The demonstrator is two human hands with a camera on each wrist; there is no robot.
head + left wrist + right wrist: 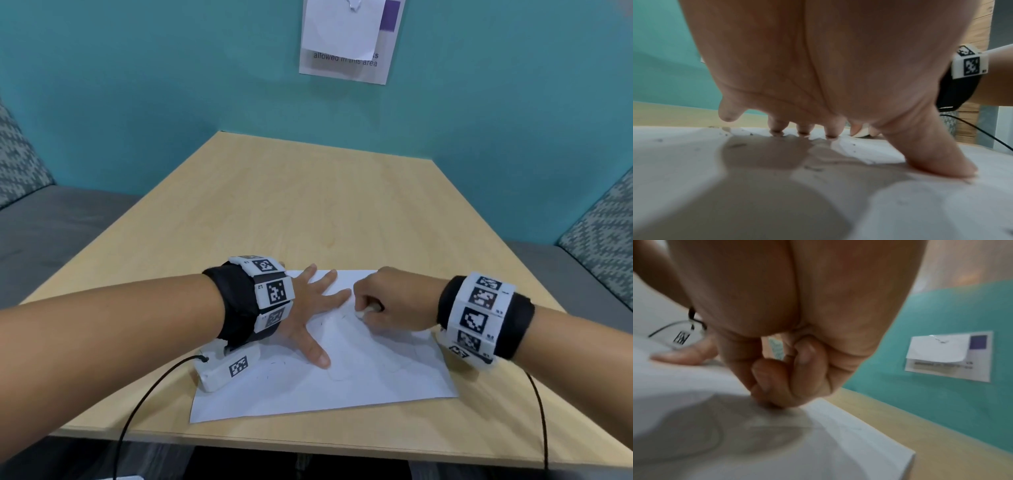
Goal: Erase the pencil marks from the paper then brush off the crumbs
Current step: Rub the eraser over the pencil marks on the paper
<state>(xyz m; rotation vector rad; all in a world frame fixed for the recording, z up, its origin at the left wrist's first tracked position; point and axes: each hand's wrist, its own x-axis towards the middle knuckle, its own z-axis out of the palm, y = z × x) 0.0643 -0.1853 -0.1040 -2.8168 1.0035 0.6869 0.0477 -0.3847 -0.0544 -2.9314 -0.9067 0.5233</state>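
1. The left hand [310, 310] lies flat with spread fingers on the paper [359, 373], which rests on the counter [308, 205].
2. The right hand [390, 301] pinches the eraser [363, 312] against the paper.
3. Faint pencil marks [274, 368] and crumbs [813, 168] remain, so the erasing seems unfinished and the brushing not yet begun.

Black wristbands [236, 301] with white square-coded tiles [275, 291] — thin black cables [147, 394] trailing off, forearms bare.

A pale wooden table [308, 192] is carrying a white sheet of paper [359, 377], lying flat near its front edge, slightly askew.
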